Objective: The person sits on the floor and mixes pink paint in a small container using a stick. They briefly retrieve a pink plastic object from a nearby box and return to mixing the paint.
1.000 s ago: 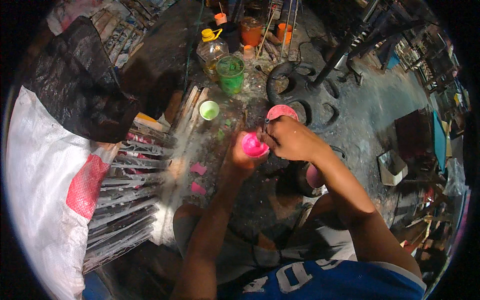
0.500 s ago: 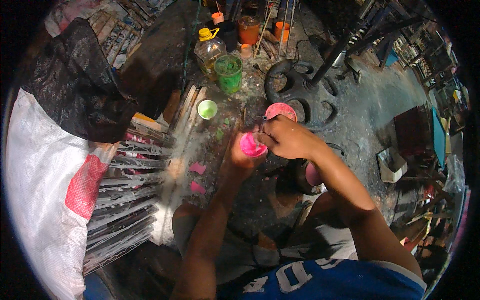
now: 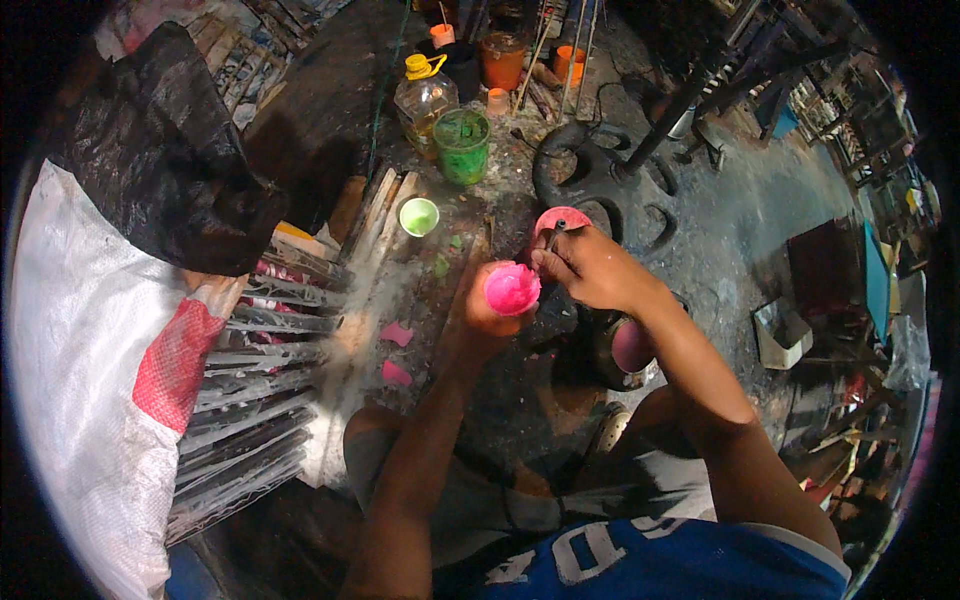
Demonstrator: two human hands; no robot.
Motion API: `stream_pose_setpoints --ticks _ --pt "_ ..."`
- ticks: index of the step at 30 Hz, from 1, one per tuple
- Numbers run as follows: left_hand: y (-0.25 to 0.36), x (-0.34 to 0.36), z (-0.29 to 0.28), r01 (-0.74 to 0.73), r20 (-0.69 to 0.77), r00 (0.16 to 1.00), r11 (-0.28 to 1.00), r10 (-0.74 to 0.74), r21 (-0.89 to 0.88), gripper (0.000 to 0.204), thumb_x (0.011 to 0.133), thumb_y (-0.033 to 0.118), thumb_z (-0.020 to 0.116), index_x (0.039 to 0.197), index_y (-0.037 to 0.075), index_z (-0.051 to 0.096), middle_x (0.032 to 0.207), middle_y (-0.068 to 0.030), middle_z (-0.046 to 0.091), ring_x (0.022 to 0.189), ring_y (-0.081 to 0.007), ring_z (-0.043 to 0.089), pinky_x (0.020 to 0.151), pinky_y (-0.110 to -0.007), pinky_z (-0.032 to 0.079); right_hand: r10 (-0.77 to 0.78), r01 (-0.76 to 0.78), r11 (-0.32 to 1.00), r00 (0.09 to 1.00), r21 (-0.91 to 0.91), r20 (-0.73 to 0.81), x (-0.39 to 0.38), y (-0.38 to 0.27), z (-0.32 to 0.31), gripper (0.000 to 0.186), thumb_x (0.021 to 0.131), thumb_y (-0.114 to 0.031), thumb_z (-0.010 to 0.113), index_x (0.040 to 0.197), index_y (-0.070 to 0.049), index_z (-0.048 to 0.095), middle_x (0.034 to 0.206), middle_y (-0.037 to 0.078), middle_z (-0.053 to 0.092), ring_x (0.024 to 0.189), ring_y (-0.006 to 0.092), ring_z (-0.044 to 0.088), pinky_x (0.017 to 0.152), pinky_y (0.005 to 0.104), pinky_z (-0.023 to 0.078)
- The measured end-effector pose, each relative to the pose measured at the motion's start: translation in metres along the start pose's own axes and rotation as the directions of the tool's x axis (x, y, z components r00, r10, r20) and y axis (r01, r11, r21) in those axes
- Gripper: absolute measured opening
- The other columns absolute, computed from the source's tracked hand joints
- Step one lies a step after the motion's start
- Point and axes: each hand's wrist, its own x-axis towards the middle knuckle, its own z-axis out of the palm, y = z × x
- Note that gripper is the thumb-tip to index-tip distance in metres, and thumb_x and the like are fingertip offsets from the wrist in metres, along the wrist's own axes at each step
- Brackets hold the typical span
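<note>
My left hand (image 3: 490, 318) is wrapped round a small cup (image 3: 511, 292) with bright pink stuff inside, its mouth facing up. Just right of the rim, my right hand (image 3: 600, 268) is closed on a thin tool with a dark end (image 3: 560, 226); the fingers hide most of it, so its kind does not show. A pink round container (image 3: 561, 217) sits beyond the right hand, partly covered by it. Below the right wrist stands a metal pot (image 3: 630, 352) with pink in it. A white cup with light green inside (image 3: 419, 217) is farther left.
A green tub (image 3: 462, 147) and a yellow-capped clear jug (image 3: 426, 98) stand ahead. Orange containers (image 3: 502, 62) are behind them. A heavy dark metal base with round openings (image 3: 600, 170) lies ahead right. Pink scraps (image 3: 396, 334) lie left, beside slatted wood (image 3: 270, 370) and a white sack (image 3: 90, 390).
My right hand has drawn slightly right from over the cup to beside its rim, tool still held. The pink inside the cup shows more fully. My left hand has barely shifted.
</note>
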Motion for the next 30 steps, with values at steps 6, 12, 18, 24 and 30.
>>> stream_pose_setpoints --ticks 6,12,18,24,30 --pt "0.013 -0.004 0.007 0.112 -0.037 0.992 0.979 -0.12 -0.173 0.072 0.079 0.011 0.097 0.139 0.004 0.056 0.124 -0.0091 0.07 0.112 -0.0226 0.07 0.102 -0.039 0.057 0.103 -0.102 0.994 0.995 0.05 -0.005 -0.003 -0.01 0.015 0.029 0.109 -0.026 0.063 0.106 0.003 0.066 0.096 0.027 0.071 0.089 0.0483 0.07 0.081 0.0537 0.054" --pt "0.0 -0.002 -0.003 0.098 -0.045 0.994 0.989 -0.104 -0.111 0.073 0.076 0.022 0.099 0.135 0.004 0.06 0.126 -0.0101 0.07 0.114 -0.0244 0.07 0.103 -0.04 0.056 0.327 -0.328 0.938 0.945 0.108 0.034 0.016 0.002 0.038 0.058 0.109 -0.049 0.065 0.13 0.005 0.056 0.105 0.031 0.073 0.104 0.0454 0.073 0.09 0.0519 0.055" --pt "-0.02 -0.009 -0.038 0.021 -0.363 0.931 0.999 -0.029 -0.026 0.063 0.072 0.024 0.1 0.122 0.006 0.066 0.116 -0.0092 0.071 0.106 -0.0266 0.071 0.099 -0.043 0.056 0.484 -0.484 0.875 0.875 0.011 0.014 0.013 0.001 0.016 0.084 0.106 -0.063 0.061 0.143 0.011 0.052 0.114 0.032 0.073 0.113 0.0418 0.072 0.099 0.048 0.054" --pt "-0.035 -0.015 -0.09 0.033 -0.306 0.904 0.665 0.298 0.746 0.061 0.071 0.032 0.101 0.118 0.008 0.071 0.114 -0.0126 0.073 0.104 -0.0341 0.07 0.096 -0.048 0.056 0.423 -0.426 0.904 0.903 -0.035 -0.074 -0.022 0.02 -0.041 0.053 0.111 -0.047 0.063 0.131 0.003 0.064 0.086 0.022 0.072 0.081 0.03 0.068 0.075 0.0446 0.051" --pt "-0.072 -0.041 -0.08 0.004 -0.188 0.962 0.679 0.198 0.734 0.059 0.073 0.034 0.097 0.119 0.009 0.071 0.106 -0.0099 0.071 0.102 -0.0335 0.069 0.097 -0.048 0.054 0.515 -0.498 0.809 0.857 -0.313 -0.031 -0.029 0.115 0.0 0.072 0.097 -0.048 0.078 0.147 0.0 0.058 0.13 0.03 0.068 0.123 0.0435 0.067 0.105 0.0461 0.054"
